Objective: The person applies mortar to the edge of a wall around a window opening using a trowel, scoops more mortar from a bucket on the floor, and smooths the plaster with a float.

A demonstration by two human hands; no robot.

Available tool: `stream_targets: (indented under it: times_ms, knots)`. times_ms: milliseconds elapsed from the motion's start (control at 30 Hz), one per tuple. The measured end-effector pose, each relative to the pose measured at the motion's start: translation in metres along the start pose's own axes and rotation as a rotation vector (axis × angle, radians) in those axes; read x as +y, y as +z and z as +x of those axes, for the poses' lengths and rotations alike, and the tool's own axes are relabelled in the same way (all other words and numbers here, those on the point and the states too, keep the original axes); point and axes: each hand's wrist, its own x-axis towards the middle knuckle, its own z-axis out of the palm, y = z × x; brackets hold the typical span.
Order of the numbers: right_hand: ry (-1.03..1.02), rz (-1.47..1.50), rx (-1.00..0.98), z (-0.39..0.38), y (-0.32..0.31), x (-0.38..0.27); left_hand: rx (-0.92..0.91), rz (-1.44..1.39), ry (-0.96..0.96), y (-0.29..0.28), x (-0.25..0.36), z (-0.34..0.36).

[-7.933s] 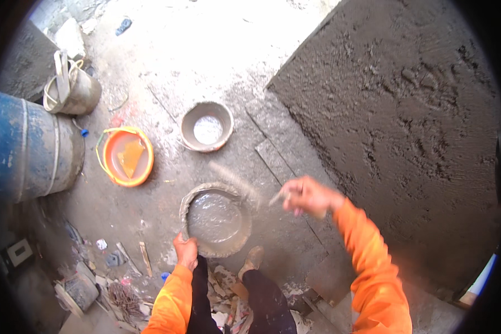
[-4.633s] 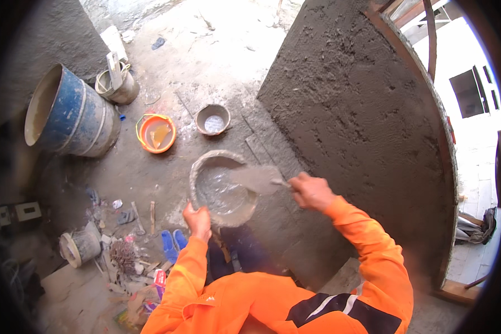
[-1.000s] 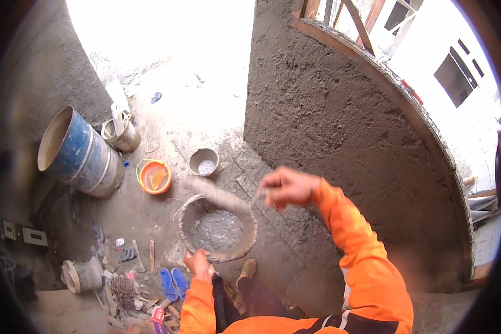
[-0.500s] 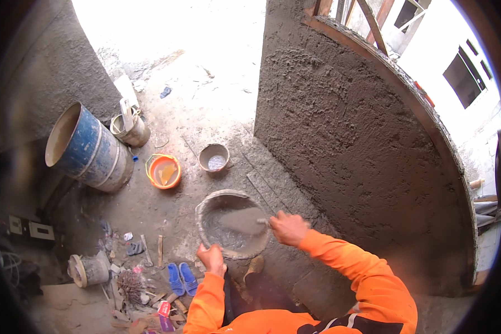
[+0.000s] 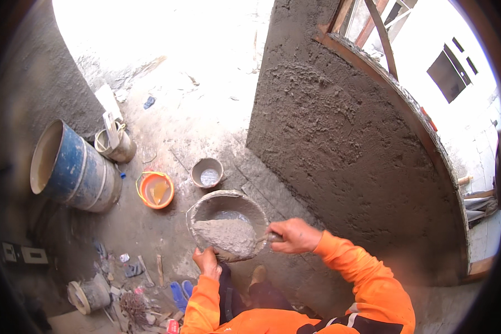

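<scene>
My left hand [image 5: 207, 263] is closed on the near-left rim of a round, mortar-caked bucket [image 5: 245, 205] in front of my feet. In my right hand [image 5: 296, 236] is the handle of a trowel [image 5: 274, 236], gripped from the right side of the bucket. A thick heap of wet grey mortar [image 5: 225, 234] covers the trowel's blade, which lies across the bucket's opening and points left. Whether the blade touches the rim I cannot tell. Behind the heap, a little wet mix shows at the bottom of the bucket.
A wall [image 5: 328, 145] with rough wet plaster rises on the right. Beyond the bucket stand a small grey bucket [image 5: 207, 172] and an orange bucket [image 5: 156, 190] with liquid. A blue drum [image 5: 75, 167] stands left; rubble and blue slippers [image 5: 180, 295] lie near my left arm.
The trowel has come up out of the mix and now carries a heap of mortar. My right hand has moved slightly right and down; the left still holds the rim.
</scene>
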Motion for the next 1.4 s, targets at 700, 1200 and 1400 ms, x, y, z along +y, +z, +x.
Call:
stream_targets:
  times_ms: [700, 1200, 1400]
  knots:
    - [0.934, -0.454, 0.725, 0.057, -0.2, 0.085, 0.066, 0.183, 0.024, -0.046, 0.114, 0.109]
    - [0.484, -0.498, 0.121, 0.038, -0.081, -0.014, -0.015, 0.28, 0.04, -0.039, 0.113, 0.084]
    - [0.292, -0.613, 0.178, 0.09, 0.049, -0.025, -0.166, 0.354, 0.108, -0.013, 0.093, 0.062]
